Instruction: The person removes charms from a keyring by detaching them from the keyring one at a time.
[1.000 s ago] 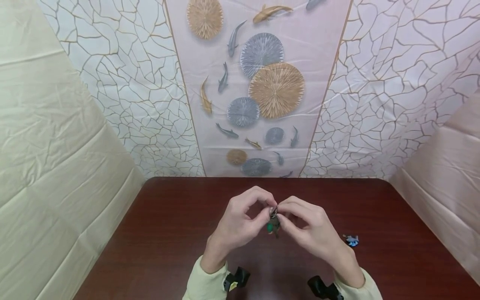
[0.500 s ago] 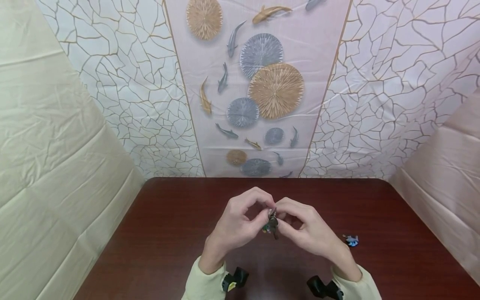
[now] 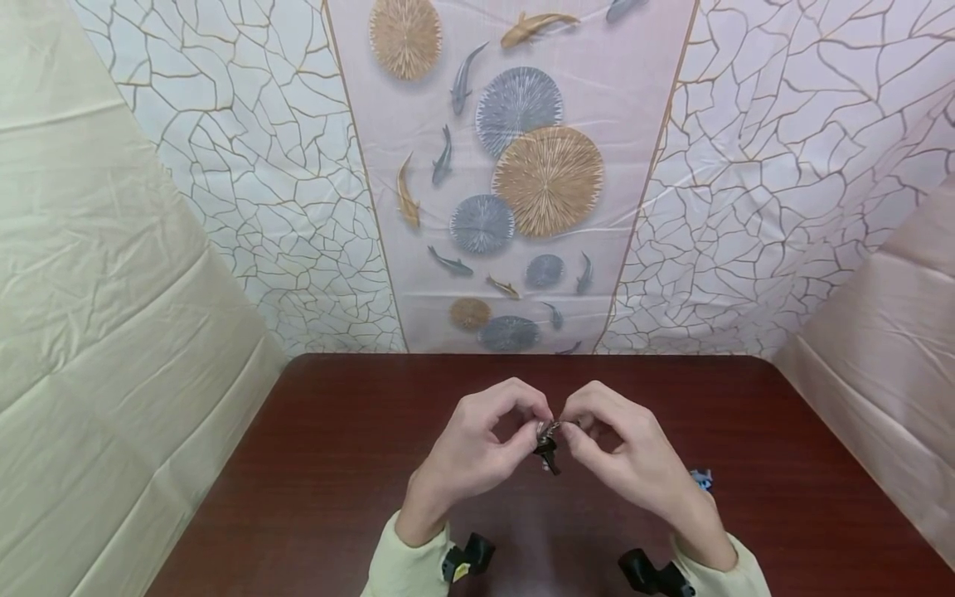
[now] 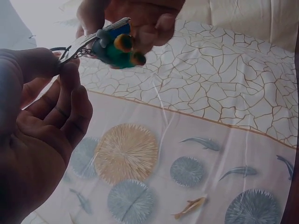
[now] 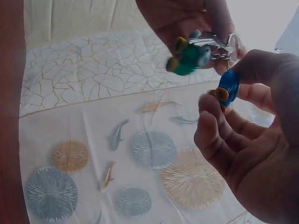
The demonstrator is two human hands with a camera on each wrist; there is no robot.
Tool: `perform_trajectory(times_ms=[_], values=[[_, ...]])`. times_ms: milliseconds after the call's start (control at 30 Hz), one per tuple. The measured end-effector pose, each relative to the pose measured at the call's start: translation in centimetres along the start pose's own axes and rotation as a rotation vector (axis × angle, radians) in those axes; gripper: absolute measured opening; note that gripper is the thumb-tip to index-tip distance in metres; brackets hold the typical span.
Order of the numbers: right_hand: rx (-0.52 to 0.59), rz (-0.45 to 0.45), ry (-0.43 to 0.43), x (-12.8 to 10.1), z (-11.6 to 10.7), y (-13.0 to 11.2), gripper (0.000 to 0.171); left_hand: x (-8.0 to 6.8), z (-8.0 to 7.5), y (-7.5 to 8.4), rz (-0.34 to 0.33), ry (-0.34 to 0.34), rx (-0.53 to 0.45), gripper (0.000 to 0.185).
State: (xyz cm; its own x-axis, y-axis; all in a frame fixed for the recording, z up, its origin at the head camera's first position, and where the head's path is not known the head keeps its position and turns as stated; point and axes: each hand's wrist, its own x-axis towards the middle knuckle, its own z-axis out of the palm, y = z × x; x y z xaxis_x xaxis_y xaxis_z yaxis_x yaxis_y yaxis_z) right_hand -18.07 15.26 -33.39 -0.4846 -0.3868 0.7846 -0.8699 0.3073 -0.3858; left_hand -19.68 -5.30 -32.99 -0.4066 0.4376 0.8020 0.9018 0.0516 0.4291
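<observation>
Both hands raised just above the table (image 3: 336, 464), left hand (image 3: 477, 448) pinching the key ring (image 3: 547, 428), right hand (image 3: 634, 456) pinching a blue charm (image 5: 229, 84) beside the green charm (image 4: 117, 49), apparently mid-way, blue one not yet clearly on or off.

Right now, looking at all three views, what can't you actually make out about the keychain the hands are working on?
- Key ring: head view, too small, and both hands' fingertips cover it; open or closed, cannot tell.
- Green charm: left wrist view, blurred; its shape is unclear.
- Blue charm: right wrist view, partly behind the right hand; whether it hangs on the ring is hidden.
- Small blue thing on the table: head view, half hidden by the right wrist.
</observation>
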Motion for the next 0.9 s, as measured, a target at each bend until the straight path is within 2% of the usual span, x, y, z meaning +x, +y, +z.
perform_trajectory(times_ms=[200, 400, 633, 900], values=[[-0.005, -0.037, 0.054, 0.2, -0.1, -0.3, 0.029, 0.0, 0.3, 0.0, -0.008, -0.003, 0.016, 0.022], [-0.01, -0.042, 0.108, 0.6, -0.2, -0.9, 0.024, 0.2, 0.5, 0.1, -0.018, -0.016, -0.028, 0.019], [-0.029, -0.043, 0.115, 0.7, -0.3, -1.2, 0.027, -0.1, 1.0, 0.2, -0.102, -0.106, -0.097, 0.018], [-0.071, -0.052, 0.135, 0.8, -0.2, -1.2, 0.018, -0.1, 1.5, -0.1, -0.166, -0.127, -0.087, 0.015]])
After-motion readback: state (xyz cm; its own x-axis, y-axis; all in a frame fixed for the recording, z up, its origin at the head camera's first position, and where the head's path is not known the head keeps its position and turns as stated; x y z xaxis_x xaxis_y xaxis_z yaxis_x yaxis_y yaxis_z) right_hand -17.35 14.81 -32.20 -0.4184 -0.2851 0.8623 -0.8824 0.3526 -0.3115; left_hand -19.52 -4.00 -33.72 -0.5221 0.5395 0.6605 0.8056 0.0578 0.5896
